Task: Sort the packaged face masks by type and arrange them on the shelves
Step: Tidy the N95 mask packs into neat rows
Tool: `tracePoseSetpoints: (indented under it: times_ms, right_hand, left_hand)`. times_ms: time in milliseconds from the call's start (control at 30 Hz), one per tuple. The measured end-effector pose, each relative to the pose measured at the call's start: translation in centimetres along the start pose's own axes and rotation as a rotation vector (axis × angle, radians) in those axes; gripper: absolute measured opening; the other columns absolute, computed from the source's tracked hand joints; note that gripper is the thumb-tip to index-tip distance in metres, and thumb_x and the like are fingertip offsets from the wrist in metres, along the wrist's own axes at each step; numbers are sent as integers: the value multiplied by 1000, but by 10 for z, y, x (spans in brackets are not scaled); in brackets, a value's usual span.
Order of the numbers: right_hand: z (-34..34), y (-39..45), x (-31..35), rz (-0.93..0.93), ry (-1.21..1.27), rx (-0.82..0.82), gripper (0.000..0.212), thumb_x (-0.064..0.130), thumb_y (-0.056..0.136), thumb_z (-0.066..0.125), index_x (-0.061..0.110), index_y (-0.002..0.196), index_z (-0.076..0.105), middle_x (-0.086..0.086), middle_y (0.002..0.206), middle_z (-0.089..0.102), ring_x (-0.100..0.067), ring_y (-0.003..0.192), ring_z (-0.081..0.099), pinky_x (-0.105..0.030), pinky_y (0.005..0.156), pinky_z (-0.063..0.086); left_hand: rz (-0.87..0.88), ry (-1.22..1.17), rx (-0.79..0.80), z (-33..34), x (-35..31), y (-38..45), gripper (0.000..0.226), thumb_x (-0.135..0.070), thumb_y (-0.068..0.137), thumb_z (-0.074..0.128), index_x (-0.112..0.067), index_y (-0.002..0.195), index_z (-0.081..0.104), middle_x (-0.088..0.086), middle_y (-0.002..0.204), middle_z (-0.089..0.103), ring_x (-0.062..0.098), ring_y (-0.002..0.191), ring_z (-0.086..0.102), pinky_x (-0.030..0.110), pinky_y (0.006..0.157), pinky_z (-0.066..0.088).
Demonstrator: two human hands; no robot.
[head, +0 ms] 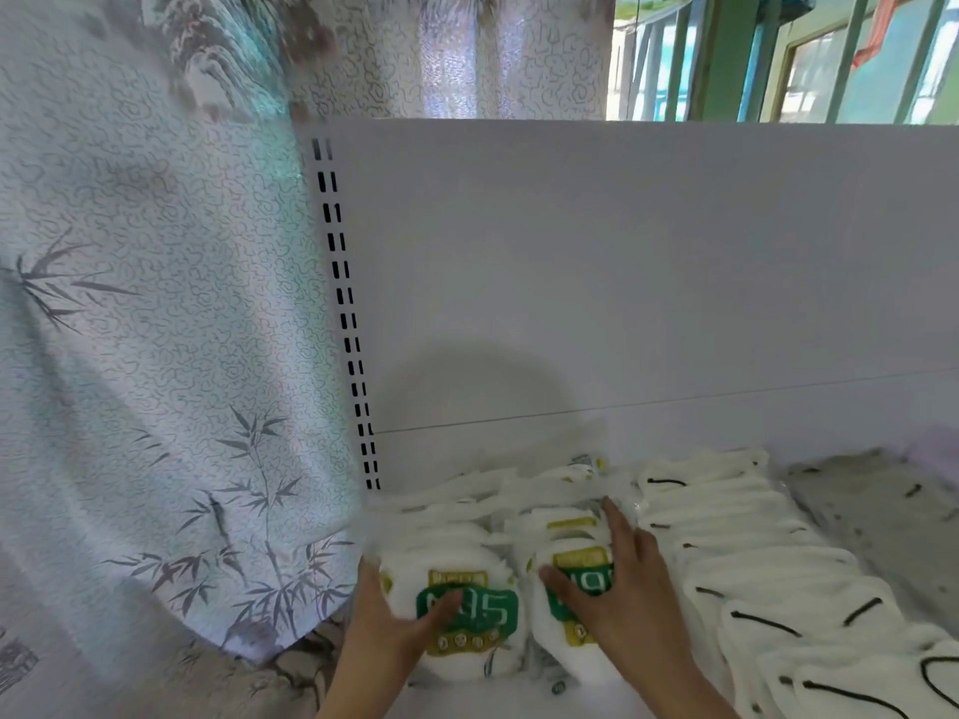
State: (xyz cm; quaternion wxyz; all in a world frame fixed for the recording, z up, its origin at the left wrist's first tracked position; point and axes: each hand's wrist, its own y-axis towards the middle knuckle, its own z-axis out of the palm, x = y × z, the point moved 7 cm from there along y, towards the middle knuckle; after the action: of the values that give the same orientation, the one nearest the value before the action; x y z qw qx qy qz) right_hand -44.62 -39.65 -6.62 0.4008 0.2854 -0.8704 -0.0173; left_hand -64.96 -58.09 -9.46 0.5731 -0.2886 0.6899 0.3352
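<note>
Here the white shelf (597,703) carries rows of packaged face masks, and both hands are down among the ones at its left end. The left hand (386,622) holds the front green-label pack (462,609), the nearest of the row closest to the slotted upright (346,313): its thumb lies across the green label and its fingers wrap the pack's left edge, so this grip is grasping the pack. The right hand (617,589) lies on the second green-label row (571,542), just right of the first; its fingers are spread nearly straight, the forefinger reaching back along the row's top and the thumb pressed on the front pack's label. That grip is released, resting flat rather than clasping.

To the right of the right hand, farther from the upright, runs a long row of white masks with black ear loops (768,578), overlapping like tiles toward the near edge. Beyond them lies a grey speckled pile (877,505) against the white back panel (648,282). Left of the upright hangs a pale curtain printed with bamboo (155,355).
</note>
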Motion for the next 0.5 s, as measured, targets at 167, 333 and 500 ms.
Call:
tracePoseSetpoints:
  times_ms: [167, 333, 500]
  right_hand:
    - [3, -3, 4, -16, -101, -112, 123, 102, 58, 20, 29, 156, 6, -13, 155, 26, -30, 139, 29, -46, 111, 31]
    - [-26, 1, 9, 67, 44, -93, 108, 87, 66, 32, 36, 155, -1, -2, 165, -4, -22, 151, 7, -44, 121, 13]
    - [-8, 2, 15, 127, 219, -2, 93, 70, 82, 45, 34, 156, 3, 0, 164, 13, -20, 149, 18, -40, 120, 20]
  left_hand:
    - [9, 16, -129, 2, -5, -3, 141, -69, 36, 90, -28, 153, 23, 3, 136, 60, 19, 118, 64, 48, 99, 55]
    - [91, -65, -95, -6, -9, -14, 138, -16, 61, 94, -45, 147, -10, 0, 158, 31, 19, 139, 43, 35, 110, 39]
    - [16, -77, -70, 3, -3, -9, 148, -56, 42, 95, -36, 158, 5, 3, 146, 52, 24, 125, 59, 52, 105, 49]
